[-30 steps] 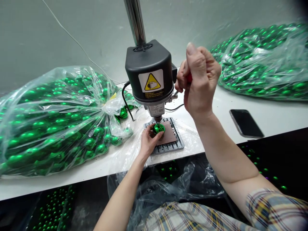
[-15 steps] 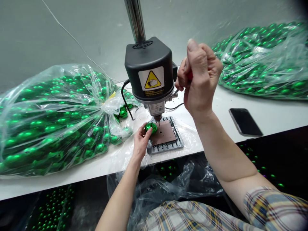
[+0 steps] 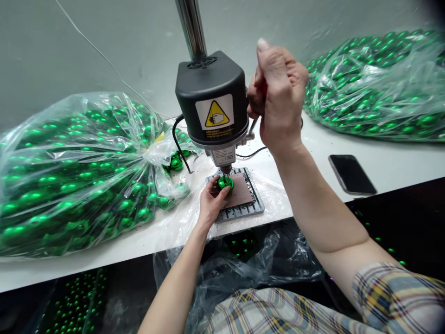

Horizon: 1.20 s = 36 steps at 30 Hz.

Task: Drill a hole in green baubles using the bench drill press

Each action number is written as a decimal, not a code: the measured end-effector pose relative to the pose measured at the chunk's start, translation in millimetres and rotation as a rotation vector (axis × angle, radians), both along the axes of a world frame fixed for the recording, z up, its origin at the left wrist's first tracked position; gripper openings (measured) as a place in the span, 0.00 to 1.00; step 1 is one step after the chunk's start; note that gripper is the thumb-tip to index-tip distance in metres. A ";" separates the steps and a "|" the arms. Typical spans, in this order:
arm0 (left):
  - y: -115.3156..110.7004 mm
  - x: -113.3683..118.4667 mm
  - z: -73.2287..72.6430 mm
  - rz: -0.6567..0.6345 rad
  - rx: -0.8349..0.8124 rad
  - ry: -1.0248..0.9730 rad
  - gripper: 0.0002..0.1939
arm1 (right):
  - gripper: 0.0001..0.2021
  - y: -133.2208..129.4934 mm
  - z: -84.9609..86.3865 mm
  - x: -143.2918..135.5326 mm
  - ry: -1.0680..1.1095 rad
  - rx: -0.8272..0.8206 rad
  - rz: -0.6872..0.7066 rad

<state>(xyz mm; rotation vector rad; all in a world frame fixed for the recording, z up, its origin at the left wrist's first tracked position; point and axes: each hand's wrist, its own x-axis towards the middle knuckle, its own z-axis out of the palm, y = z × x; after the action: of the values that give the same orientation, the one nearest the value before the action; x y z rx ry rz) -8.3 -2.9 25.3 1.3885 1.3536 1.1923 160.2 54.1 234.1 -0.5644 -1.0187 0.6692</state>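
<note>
Between the thumb and fingers of my left hand (image 3: pixel 212 198) is a shiny green ball (image 3: pixel 225 183), held on a brown board (image 3: pixel 241 190). Directly above the ball comes the chuck (image 3: pixel 227 170) of a black bench drill press (image 3: pixel 211 99); the bit appears to meet the ball's top, though contact is hard to make out. The board lies on the drill's slotted metal base (image 3: pixel 255 208), which is strewn with dark specks. My right hand (image 3: pixel 281 93) is closed round the drill's feed lever (image 3: pixel 254 126), whose red grip is mostly hidden by the fingers.
A large clear bag of green balls (image 3: pixel 76 176) fills the left of the white table (image 3: pixel 146 241). Another such bag (image 3: pixel 378 88) stands at the back right. A phone (image 3: pixel 352 174) lies right of my forearm. Crumpled clear plastic (image 3: pixel 243 273) hangs below the table's front edge.
My left hand has moved the green ball right, from beside the drill bit to under it. My right hand, still round the lever, has shifted left and slightly up in view.
</note>
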 end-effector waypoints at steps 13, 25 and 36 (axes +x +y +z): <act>-3.6 12.9 -13.9 0.079 0.211 0.334 0.28 | 0.33 -0.5 -1.1 3.3 -0.052 -0.005 0.043; -3.5 12.3 -15.5 0.075 0.200 0.330 0.28 | 0.28 -35.3 -32.2 0.8 -0.005 0.245 -0.066; -5.7 10.3 -17.0 0.045 0.256 0.318 0.27 | 0.28 -28.1 -23.0 -0.6 -0.025 0.182 -0.092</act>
<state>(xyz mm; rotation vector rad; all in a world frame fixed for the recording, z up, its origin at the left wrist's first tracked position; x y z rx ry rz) 2.0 -8.6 8.3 1.7981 1.4924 1.2462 159.6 26.0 211.1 -0.4586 -1.0587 0.4834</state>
